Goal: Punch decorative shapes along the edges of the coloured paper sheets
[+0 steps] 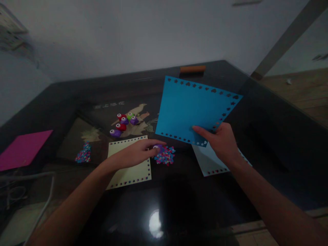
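Note:
My right hand [222,141] grips a blue sheet of paper [191,107] at its lower right corner, thumb on top, raised above the table. Small shapes such as stars and hearts are cut along the sheet's top, right and bottom edges. My left hand [140,152] has its fingers around a small purple paper punch [158,148], beside a pile of colourful paper cutouts [165,156]. Beneath my left arm lies a pale yellow sheet [130,176] with punched edges. A pale blue punched sheet [208,162] lies partly hidden under my right hand.
Several red, purple and green punches [121,127] sit behind the yellow sheet. A second pile of cutouts [84,153] and a magenta sheet [24,148] lie to the left. An orange-brown roll [192,69] rests by the wall. A white cable [48,194] runs at lower left.

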The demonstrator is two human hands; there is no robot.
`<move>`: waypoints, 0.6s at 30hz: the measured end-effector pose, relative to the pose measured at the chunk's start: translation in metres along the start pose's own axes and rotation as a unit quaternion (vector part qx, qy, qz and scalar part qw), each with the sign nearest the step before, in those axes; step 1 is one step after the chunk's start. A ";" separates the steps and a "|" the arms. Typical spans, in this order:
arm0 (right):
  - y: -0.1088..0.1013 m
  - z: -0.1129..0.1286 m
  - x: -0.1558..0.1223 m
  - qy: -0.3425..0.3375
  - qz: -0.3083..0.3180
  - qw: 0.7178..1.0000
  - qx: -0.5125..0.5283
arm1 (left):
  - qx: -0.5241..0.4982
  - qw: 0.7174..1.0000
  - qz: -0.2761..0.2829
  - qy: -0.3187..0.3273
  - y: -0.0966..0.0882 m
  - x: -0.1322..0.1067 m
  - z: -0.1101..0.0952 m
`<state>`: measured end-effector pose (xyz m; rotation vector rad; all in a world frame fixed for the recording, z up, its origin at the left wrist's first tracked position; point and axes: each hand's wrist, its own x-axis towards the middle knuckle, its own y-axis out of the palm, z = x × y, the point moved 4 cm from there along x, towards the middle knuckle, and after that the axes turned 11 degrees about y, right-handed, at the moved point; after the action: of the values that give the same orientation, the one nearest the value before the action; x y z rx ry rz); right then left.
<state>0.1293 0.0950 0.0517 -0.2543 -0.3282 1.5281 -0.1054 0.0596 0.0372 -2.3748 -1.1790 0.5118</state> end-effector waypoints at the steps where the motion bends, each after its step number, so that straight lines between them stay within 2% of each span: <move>1: 0.000 0.000 0.000 -0.001 -0.001 1.000 -0.001 | -0.011 1.000 0.001 -0.005 0.000 0.000 0.000; 10: -0.001 0.000 0.000 0.008 -0.001 1.000 -0.001 | -0.167 0.986 -0.018 -0.022 0.009 0.008 0.011; 18: -0.003 0.001 -0.001 0.008 -0.015 1.000 -0.006 | -0.258 0.965 -0.021 -0.042 0.013 0.008 0.015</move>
<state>0.1313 0.0940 0.0538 -0.2701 -0.3273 1.4938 -0.1004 0.0623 0.0169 -2.7701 -1.5505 0.3181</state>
